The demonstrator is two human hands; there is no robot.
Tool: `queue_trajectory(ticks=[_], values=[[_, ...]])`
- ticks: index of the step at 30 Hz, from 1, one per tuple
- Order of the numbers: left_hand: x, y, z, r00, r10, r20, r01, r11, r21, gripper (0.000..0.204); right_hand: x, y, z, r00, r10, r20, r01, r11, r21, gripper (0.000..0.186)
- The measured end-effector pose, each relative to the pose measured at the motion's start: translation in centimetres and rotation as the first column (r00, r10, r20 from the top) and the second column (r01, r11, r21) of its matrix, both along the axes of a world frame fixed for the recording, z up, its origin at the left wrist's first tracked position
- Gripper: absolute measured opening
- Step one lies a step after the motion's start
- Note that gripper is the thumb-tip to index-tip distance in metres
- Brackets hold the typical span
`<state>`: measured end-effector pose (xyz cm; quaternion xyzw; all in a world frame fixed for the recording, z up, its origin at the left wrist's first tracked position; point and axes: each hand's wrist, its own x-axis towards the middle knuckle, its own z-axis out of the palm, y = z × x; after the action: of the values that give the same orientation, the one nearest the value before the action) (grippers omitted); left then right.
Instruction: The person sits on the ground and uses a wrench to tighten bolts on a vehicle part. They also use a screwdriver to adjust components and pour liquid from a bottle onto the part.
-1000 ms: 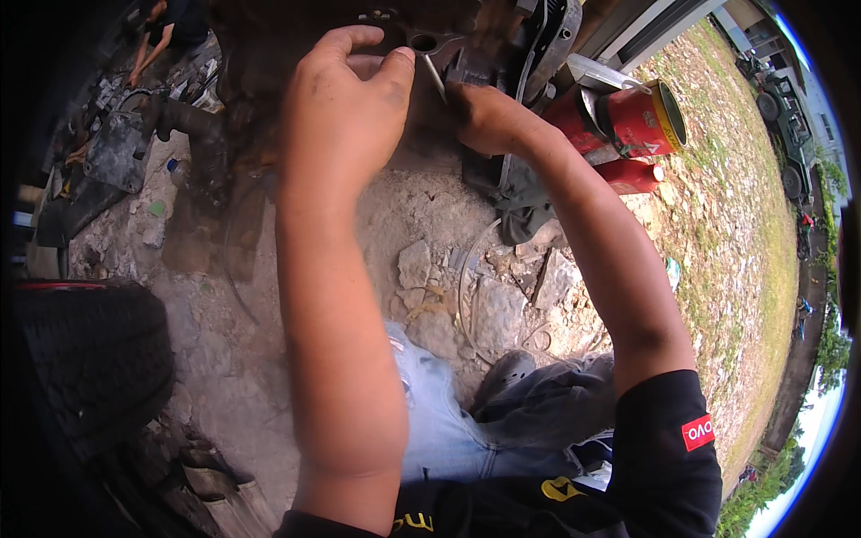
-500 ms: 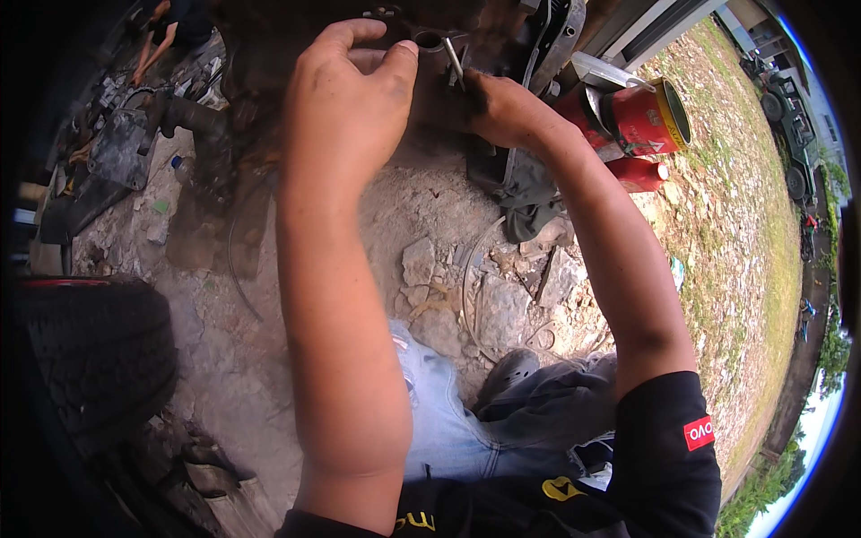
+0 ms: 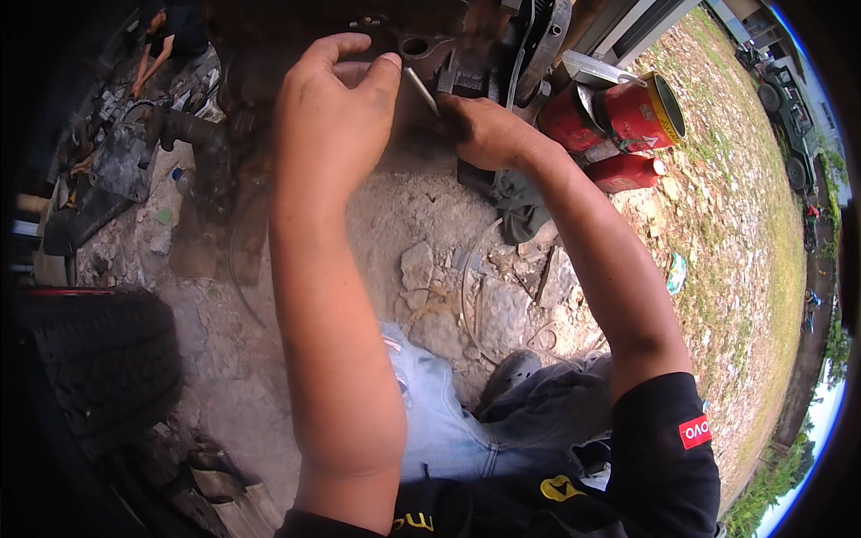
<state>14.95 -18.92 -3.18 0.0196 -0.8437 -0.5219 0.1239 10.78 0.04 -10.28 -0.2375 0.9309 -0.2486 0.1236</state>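
My left hand [image 3: 334, 106] is raised at a dark, greasy metal vehicle part [image 3: 359, 34], its thumb and forefinger apart. Nothing shows between them, though the other fingers are partly hidden. My right hand [image 3: 489, 133] is closed round a thin, pale metal rod [image 3: 421, 91]. The rod slants up and left, and its free tip is close to my left thumb. Just above that tip is a round hole [image 3: 414, 47] in the metal part. Dark smears mark my right fingers, which are partly in shadow.
Red cans [image 3: 639, 117] and a red bottle [image 3: 623, 173] stand right of my right forearm. A dark cloth [image 3: 522, 215] hangs below that wrist. Stones [image 3: 507, 309] and a thin cable lie on the ground. A tire [image 3: 103, 359] is at left; another person [image 3: 175, 40] works at far left.
My right hand has moved down and left with the rod, whose tip is now lower and nearer my left thumb. My left hand has shifted slightly left and down.
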Motion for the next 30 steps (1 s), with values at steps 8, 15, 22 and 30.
queue_trajectory(ticks=[8,15,22,30], values=[[0.3,0.1,0.3,1.0,0.013,0.018,-0.013,1.0,0.005,0.042,0.1,0.7,0.3,0.998,-0.045,-0.039,0.05,0.989,0.14,0.03],[0.3,0.3,0.3,1.0,-0.003,0.009,0.003,1.0,-0.028,0.043,-1.0,0.8,0.7,0.992,-0.064,-0.111,0.064,0.998,-0.011,0.037],[0.1,0.1,0.0,1.0,0.011,0.016,-0.01,0.999,-0.043,0.042,-0.8,0.3,0.0,0.996,-0.062,-0.057,0.053,0.988,-0.147,0.031],[0.1,-0.1,0.2,1.0,0.014,0.011,-0.013,0.998,-0.059,0.042,-1.0,2.1,1.6,0.947,-0.27,0.175,0.302,0.933,-0.194,0.026]])
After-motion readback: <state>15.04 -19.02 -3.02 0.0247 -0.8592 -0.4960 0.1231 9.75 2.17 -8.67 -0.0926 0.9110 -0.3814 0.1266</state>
